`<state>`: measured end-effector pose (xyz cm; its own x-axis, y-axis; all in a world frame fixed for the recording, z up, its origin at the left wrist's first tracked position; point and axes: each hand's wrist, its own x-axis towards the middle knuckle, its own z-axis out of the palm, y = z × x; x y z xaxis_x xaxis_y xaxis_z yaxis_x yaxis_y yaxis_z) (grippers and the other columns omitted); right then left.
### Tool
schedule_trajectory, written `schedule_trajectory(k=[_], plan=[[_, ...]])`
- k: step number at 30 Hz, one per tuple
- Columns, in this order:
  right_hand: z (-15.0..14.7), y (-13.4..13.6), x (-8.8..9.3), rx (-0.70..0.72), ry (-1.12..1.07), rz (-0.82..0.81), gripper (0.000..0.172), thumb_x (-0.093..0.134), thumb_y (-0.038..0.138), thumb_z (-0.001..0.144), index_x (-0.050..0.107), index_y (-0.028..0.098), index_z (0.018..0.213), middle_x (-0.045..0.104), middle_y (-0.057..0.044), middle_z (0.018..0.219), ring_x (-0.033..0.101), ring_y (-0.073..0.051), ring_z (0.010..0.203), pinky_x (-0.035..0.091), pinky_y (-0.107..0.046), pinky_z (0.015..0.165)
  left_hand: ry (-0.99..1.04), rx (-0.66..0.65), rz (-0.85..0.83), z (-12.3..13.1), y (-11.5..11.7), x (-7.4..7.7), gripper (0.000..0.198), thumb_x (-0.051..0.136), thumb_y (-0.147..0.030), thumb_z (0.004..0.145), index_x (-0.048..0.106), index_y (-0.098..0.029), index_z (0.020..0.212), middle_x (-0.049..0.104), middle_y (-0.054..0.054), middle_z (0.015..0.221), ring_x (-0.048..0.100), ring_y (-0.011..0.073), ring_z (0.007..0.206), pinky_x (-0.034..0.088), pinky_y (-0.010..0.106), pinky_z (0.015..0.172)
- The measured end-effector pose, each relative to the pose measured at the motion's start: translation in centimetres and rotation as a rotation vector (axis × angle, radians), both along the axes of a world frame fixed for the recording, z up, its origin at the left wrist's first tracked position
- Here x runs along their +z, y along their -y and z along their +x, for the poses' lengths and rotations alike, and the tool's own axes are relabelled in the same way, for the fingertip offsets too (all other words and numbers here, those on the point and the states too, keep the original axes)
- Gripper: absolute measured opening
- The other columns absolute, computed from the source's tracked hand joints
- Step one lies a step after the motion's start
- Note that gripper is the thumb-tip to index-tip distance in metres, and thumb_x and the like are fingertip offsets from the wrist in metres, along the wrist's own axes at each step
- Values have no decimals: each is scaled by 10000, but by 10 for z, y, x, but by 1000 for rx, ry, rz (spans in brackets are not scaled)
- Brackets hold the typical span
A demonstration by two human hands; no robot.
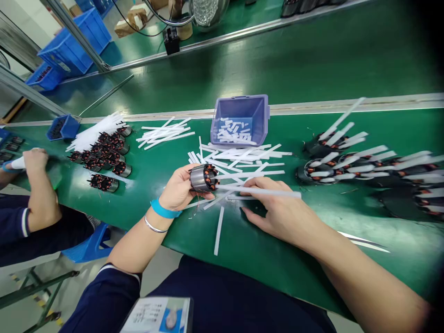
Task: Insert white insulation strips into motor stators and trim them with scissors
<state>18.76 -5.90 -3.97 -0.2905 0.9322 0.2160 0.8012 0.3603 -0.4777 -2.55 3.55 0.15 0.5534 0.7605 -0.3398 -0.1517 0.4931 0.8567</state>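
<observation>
My left hand [178, 189] is closed round a small motor stator [204, 177], a grey metal ring with copper windings, held on its side above the green table [145, 166]. My right hand [277, 208] pinches a long white strip [260, 191] whose left end meets the stator's open face. Loose white strips [239, 159] lie scattered on the table just behind both hands.
A purple bin [241, 119] with short white pieces stands behind the strips. Stators with strips sticking out [347, 162] lie at the right. Bare stators [106, 157] cluster at the left beside a co-worker's hand [34, 159]. Blue crates [74, 41] stand far left.
</observation>
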Motion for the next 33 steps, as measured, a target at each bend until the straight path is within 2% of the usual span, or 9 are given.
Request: schedule_trajectory(k=[3,5,8,12,16,20,25,30,33], plan=[[-3,-2,-7,-40,17,20,77,560,154,783,592,195,727,640,-77,883,619,-244,806,465,-376,686,8,14,38,-1,-1,0,340,844,-262,615,670,-117,869,727,57,749,718,204,690,602,283,572],[0,-4,-6,-33,-86,72,93,572,153,771,573,213,701,651,-68,876,629,-245,816,477,-391,709,-2,-8,46,-1,0,-1,319,852,-247,603,670,-109,826,713,44,731,711,187,679,605,284,609],[9,-3,8,-86,-423,178,88,625,166,789,585,242,773,661,-54,891,641,-222,816,508,-380,731,-8,-107,36,1,3,-5,322,853,-226,589,665,-113,825,700,33,701,692,174,595,576,263,538],[16,2,34,-41,-772,74,125,645,125,813,628,249,813,651,-27,823,641,-178,763,531,-293,646,-42,-248,10,5,8,-9,405,799,-173,625,659,-137,1004,715,39,756,696,188,573,550,257,488],[16,6,43,47,-662,24,83,681,164,817,697,240,846,673,-41,879,655,-174,780,553,-296,700,-69,-315,-19,10,12,-13,359,720,-105,628,683,-120,985,716,49,769,704,192,611,575,279,525],[16,7,42,32,-622,1,88,665,203,844,730,248,883,682,-59,927,671,-194,837,565,-308,728,-39,-340,-25,10,13,-14,396,664,-78,622,700,-127,1013,725,58,810,716,203,662,592,294,563],[0,5,33,-70,-629,11,36,664,213,837,684,223,809,681,-46,824,658,-171,748,554,-279,679,-4,-356,-53,7,15,-13,475,637,-93,634,704,-154,1101,736,77,931,714,190,754,597,284,645],[-15,5,21,-188,-675,-10,64,658,208,798,672,225,737,668,-50,820,655,-174,727,544,-274,639,-89,-313,153,9,22,-17,436,719,-160,690,695,-112,1123,731,116,1001,702,185,857,577,291,783],[-17,5,14,-217,-718,-63,38,691,228,763,676,226,728,668,-52,848,662,-188,751,549,-280,639,-165,-267,284,10,27,-20,338,685,-194,736,706,-96,1059,733,112,946,694,160,807,567,252,728]])
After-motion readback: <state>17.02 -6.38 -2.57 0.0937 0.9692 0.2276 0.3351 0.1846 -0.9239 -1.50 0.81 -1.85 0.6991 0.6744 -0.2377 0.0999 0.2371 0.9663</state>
